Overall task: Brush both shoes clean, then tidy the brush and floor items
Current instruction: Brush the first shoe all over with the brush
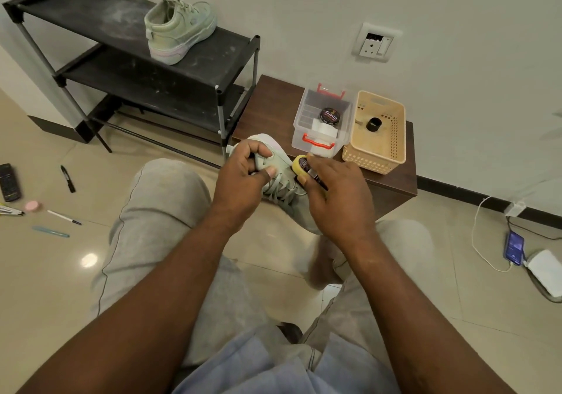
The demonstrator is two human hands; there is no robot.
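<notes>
So the left hand (243, 177) is closed around the collar end of a pale mint-green sneaker (275, 174), thumb pressed onto the tongue, holding it up just off the front-left corner of the low brown counter (267, 101). The shoe looks greyish and scuffed, with pale laces running down the front. The right hand (337, 195) grips a small brush (304, 167) with a yellow body and dark label, pressed against the shoe's side by the laces. Its twin, the other sneaker (179, 28), sits on the right end of the top shelf of a dusty black shoe rack (91, 7), heel toward the camera. On the counter, a clear box (304, 125) with red latches holds a polish tin (330, 116), just beside a beige basket (392, 138) at the right edge. Pens and a remote (9, 182) lie on the floor at left.
</notes>
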